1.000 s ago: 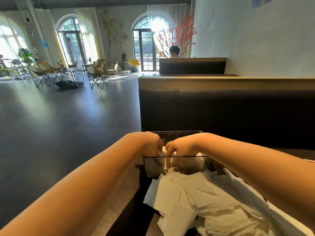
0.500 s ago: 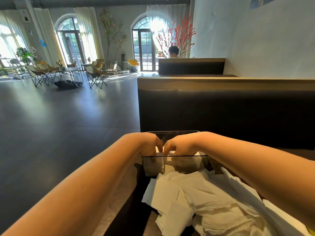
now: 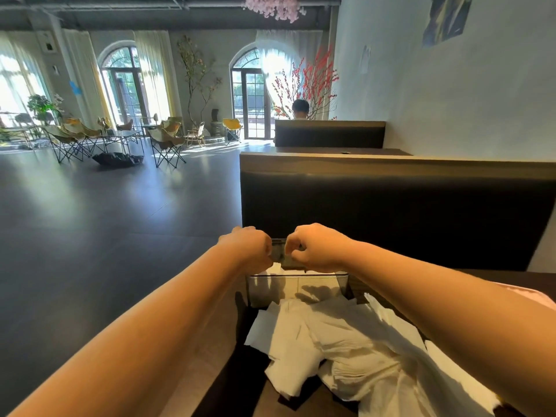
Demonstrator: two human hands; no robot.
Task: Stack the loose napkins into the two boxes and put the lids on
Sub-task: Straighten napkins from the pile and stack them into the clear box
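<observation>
1. Here, the left hand and right hand hang just above the clear box, fingers curled, together pinching a smoky piece; what it is I cannot tell.
2. White paper shows inside the box.
3. The loose napkins are heaped on the worktop, nearer than the box and touching it.
4. A dark booth back rises beyond the box.

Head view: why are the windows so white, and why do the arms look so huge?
Head view: sunlight overexposes the arched windows, washing out detail; the wide-angle lens stretches the forearms near the bottom edges; hard shadows fall on the clear box and napkins.
</observation>
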